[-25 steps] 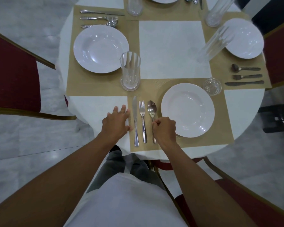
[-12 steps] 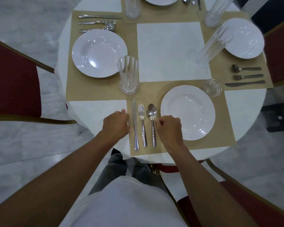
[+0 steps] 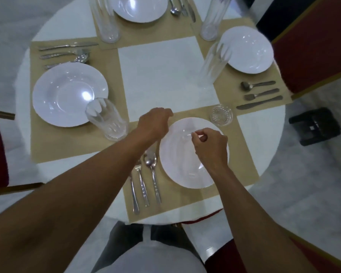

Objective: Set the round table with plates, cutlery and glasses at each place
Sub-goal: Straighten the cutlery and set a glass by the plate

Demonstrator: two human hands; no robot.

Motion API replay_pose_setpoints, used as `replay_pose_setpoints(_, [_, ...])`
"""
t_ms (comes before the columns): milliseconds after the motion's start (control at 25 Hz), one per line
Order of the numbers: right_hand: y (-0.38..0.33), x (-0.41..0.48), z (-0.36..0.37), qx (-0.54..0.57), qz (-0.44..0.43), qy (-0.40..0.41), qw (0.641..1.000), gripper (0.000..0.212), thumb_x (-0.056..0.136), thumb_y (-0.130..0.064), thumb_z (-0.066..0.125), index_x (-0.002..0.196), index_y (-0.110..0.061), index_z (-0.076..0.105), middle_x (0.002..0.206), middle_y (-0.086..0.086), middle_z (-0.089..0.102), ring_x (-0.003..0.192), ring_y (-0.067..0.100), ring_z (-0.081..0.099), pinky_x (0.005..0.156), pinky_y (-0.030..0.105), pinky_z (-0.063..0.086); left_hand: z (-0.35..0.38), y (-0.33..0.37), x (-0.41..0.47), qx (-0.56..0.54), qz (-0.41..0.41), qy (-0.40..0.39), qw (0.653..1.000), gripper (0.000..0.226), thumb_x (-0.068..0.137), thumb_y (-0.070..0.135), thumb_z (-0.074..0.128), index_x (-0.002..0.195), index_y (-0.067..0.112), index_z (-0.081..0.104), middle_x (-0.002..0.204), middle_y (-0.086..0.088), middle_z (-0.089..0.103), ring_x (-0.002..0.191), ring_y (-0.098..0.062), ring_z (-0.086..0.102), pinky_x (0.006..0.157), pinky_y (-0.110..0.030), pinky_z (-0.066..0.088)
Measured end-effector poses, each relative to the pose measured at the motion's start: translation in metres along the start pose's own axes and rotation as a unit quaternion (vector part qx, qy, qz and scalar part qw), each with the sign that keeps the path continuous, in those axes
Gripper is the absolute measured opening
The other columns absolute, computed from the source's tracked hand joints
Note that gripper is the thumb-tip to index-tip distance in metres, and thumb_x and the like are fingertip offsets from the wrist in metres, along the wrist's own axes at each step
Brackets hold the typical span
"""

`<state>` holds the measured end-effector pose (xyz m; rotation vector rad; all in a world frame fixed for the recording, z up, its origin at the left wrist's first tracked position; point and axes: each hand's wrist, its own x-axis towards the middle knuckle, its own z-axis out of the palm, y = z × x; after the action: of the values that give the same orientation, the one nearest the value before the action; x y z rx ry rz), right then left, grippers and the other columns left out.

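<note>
Both poised, right side nearer

Our near plate (image 3: 181, 164) lies under both hands. The left hand (image 3: 155, 125) curls its grip at the far-left rim, and we cannot tell if it touches. The right hand (image 3: 211, 148) pinches its grip together, empty, above the centre. The glass (image 3: 221, 115) stands just beyond, nearer our right.

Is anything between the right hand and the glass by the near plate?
Nothing visible does. The right hand is over the near plate; the glass stands just beyond that plate's far rim, with only bare plate between them.
</note>
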<state>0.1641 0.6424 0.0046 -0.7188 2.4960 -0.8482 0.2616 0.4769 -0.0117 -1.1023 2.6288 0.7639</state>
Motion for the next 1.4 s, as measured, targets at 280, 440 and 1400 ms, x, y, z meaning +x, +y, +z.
replay_pose_setpoints(280, [0.002,0.076,-0.023,0.046,-0.011,0.025,0.999,0.009,0.090,-0.023,0.065,0.085,-0.023,0.073,0.069,-0.010,0.067,0.074,0.020,0.070,0.072,0.040,0.060,0.009,-0.006,0.050,0.078,0.006,-0.127,0.989,0.067,0.093,0.017,0.046,0.151,0.043,0.026,0.166,0.009,0.003,0.151,-0.035,0.004,0.112,-0.060,0.029])
replay_pose_setpoints(440, [-0.011,0.123,-0.022,0.060,0.005,0.058,0.997,0.032,0.089,-0.026,0.068,0.120,-0.019,0.066,0.087,-0.010,0.065,0.102,0.022,0.063,0.085,0.033,0.053,0.005,-0.001,0.051,0.103,-0.002,-0.129,0.986,0.070,0.094,0.018,0.049,0.154,0.041,0.021,0.166,0.006,0.002,0.151,-0.036,0.006,0.110,-0.055,0.034])
replay_pose_setpoints(1400, [0.025,0.109,-0.090,0.153,0.024,0.100,0.983,0.068,0.066,-0.043,0.091,0.126,-0.031,0.063,0.104,-0.011,0.073,0.086,-0.001,0.071,0.079,0.026,0.061,0.013,0.002,0.067,0.151,-0.035,-0.135,0.979,0.069,0.086,0.045,0.029,0.153,0.026,0.026,0.154,-0.008,0.032,0.133,-0.036,0.034,0.095,-0.040,0.041])
